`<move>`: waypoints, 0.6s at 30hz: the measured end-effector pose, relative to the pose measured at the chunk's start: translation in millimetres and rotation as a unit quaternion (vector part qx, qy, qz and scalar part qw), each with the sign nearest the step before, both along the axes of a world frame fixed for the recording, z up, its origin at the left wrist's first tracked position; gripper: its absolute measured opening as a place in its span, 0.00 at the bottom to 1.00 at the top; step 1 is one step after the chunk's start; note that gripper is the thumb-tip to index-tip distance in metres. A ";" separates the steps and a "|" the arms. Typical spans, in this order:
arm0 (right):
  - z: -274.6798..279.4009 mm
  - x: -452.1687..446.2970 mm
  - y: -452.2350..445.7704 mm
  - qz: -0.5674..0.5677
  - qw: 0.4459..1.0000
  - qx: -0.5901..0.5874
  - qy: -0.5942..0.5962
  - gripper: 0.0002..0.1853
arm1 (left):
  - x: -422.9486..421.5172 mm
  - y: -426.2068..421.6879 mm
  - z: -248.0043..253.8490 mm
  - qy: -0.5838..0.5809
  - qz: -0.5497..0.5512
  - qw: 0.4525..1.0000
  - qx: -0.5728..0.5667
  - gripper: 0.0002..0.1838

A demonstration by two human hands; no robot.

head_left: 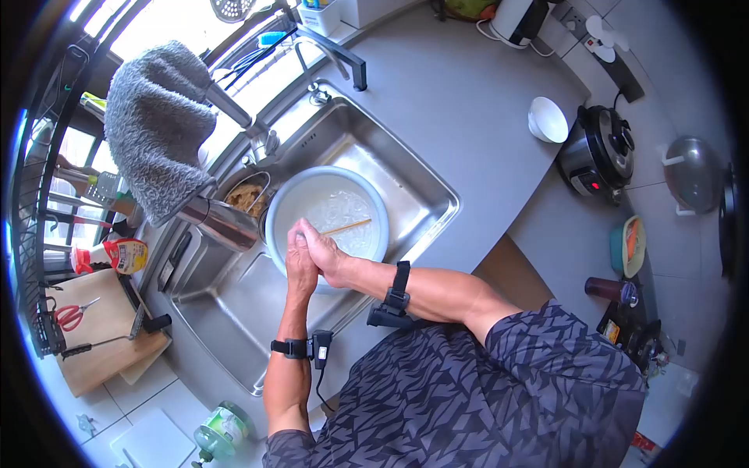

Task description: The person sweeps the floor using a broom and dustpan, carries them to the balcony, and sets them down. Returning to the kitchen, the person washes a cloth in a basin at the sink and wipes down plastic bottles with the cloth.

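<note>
My left hand [299, 264] and my right hand [324, 256] are pressed together over the near left rim of a pale round basin [378, 246]. Thin wooden chopsticks [349, 227] stick out from between them toward the right, above the basin's water. How many sticks there are is hard to tell, and their near ends are hidden by the fingers. Both hands are closed around them. The basin, holding clear rippled water, stands in a steel sink [402, 183].
A faucet [262, 144] with a grey towel [160, 129] hangs left of the basin. Behind it sits a strainer with brownish scraps [246, 198]. Scissors [70, 315] lie on a wooden board [101, 347] at left. A white bowl [548, 120] and a cooker [597, 152] are at right.
</note>
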State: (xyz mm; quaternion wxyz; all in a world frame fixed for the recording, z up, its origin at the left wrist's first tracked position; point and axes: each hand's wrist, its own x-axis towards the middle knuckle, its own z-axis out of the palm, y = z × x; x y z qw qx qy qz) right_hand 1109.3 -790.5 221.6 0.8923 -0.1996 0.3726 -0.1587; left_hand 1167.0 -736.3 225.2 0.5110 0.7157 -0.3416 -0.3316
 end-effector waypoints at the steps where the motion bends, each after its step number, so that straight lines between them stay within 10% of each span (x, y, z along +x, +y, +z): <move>1: 0.0 0.8 1.6 0.019 0.999 -0.008 0.038 0.34 | 2.9 2.3 -5.4 -0.008 0.001 1.000 -0.003 0.22; 18: -42.1 18.4 -16.6 0.240 0.920 -0.212 0.223 0.37 | 29.6 -2.0 -50.4 0.179 0.123 0.975 0.055 0.13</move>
